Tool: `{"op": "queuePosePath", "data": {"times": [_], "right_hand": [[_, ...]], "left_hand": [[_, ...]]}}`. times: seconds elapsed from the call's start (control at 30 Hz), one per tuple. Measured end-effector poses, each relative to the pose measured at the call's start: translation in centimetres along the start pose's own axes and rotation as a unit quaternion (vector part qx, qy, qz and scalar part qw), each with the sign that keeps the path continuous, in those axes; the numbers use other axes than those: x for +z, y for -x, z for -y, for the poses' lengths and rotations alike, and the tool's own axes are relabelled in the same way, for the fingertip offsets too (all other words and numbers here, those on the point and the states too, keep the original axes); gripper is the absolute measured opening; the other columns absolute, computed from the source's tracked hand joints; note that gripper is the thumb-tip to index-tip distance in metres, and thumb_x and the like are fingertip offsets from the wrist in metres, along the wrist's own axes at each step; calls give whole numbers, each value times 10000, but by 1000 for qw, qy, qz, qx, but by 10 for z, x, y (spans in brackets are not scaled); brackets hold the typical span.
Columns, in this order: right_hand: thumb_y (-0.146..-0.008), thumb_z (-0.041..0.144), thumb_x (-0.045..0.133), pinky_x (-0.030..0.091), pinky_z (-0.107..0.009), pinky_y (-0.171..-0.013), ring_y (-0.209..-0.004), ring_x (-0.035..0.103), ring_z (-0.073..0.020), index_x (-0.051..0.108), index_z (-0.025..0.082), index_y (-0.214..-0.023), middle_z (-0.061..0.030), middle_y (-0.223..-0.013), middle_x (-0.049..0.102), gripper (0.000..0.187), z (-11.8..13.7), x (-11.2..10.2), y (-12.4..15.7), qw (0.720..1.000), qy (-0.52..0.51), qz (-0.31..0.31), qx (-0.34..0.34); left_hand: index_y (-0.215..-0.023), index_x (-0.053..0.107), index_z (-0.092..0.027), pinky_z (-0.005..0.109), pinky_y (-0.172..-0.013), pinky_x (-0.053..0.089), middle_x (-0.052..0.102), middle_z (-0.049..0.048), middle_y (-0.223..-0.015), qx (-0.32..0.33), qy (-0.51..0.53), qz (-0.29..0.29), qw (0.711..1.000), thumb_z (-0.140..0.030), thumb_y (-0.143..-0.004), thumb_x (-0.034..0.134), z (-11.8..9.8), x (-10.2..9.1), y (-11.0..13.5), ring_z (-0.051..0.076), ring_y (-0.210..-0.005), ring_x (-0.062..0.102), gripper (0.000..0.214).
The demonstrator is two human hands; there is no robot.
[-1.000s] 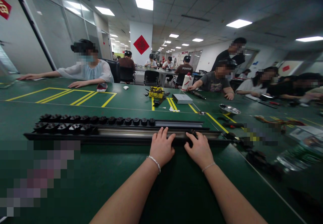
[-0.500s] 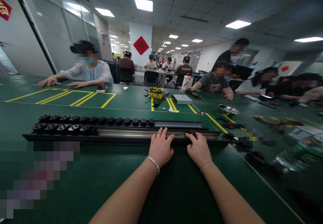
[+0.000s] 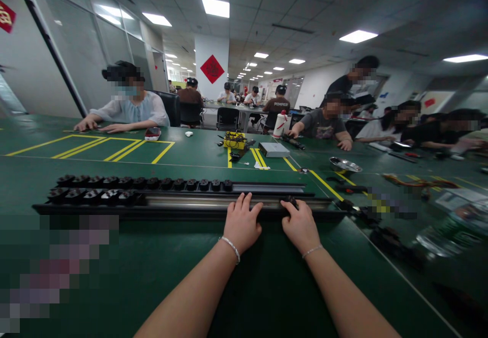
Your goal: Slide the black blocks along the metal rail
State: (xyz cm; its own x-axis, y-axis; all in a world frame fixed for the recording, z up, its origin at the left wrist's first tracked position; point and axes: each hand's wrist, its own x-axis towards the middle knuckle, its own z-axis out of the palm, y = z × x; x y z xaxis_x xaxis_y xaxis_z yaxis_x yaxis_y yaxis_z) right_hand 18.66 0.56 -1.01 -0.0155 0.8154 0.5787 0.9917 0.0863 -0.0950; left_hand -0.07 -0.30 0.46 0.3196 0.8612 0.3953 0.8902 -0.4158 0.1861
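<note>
- In the head view, the front rail (image 3: 198, 204) lies lengthwise across the bench (image 3: 160, 256), before the person, with a rear rail (image 3: 267, 188) close behind it
- A short row of black modules (image 3: 92, 195) sits at the left end of the front rail, while the shiny channel between them and the hands lies bare
- The left hand (image 3: 243, 222) rests on the middle of the front rail, fingers extended and thumb spread; whether they grip its edge or only press cannot be told
- The right hand (image 3: 302, 226) is farther along to the right, its thumb and forefinger close about a small black piece (image 3: 292, 201) at the front rail
- Steadiness probably matters most: even pressure from the left hand should stop the rail turning or skidding on the bench
- The right fingers would do best to keep the piece square to the channel, since a tilt could make it bind
- The gap between the hands seems useful, keeping the left fingers clear of the piece
- How well the piece is seated is hidden by the right fingers, so a check by touch would be wise
</note>
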Motion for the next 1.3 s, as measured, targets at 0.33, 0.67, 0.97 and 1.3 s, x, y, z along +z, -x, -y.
{"op": "queuePosePath", "data": {"times": [0.33, 0.67, 0.97, 1.3], "right_hand": [[-700, 94, 467, 394, -364, -883, -1009, 449, -243, 622, 211, -1078, -113, -1051, 456, 425, 0, 0, -1, 1000, -5, 5, 7], [-700, 95, 473, 390, -362, -896, -985, 468, -233, 625, 207, -1073, -109, -1044, 466, 417, -2, 3, 0, 1000, -7, -6, 7], [-705, 81, 469, 395, -351, -892, -994, 470, -232, 618, 219, -1085, -105, -1065, 462, 431, -1, 0, 0, 1000, -6, 14, 22], [-695, 61, 471, 394, -345, -881, -1003, 474, -232, 612, 231, -1092, -100, -1086, 470, 455, -2, 0, 0, 999, -1, 22, 25]], "left_hand": [[-1230, 429, -329, 444, -984, 269, 328, 67, -1422, 3, 1, -3, 1000, -326, -704, 544, 1, 1, -1, 265, -1313, 230, 538], [-1224, 441, -332, 445, -986, 268, 332, 60, -1419, 0, -1, -8, 1000, -318, -706, 540, 0, 2, 0, 262, -1316, 224, 528], [-1231, 439, -330, 442, -992, 266, 329, 58, -1422, -2, -5, 2, 1000, -334, -711, 544, 0, 0, 0, 262, -1317, 224, 531], [-1244, 427, -331, 440, -1006, 250, 313, 49, -1434, -11, -2, 21, 1000, -320, -717, 535, -2, -4, 0, 263, -1323, 207, 538]]}}
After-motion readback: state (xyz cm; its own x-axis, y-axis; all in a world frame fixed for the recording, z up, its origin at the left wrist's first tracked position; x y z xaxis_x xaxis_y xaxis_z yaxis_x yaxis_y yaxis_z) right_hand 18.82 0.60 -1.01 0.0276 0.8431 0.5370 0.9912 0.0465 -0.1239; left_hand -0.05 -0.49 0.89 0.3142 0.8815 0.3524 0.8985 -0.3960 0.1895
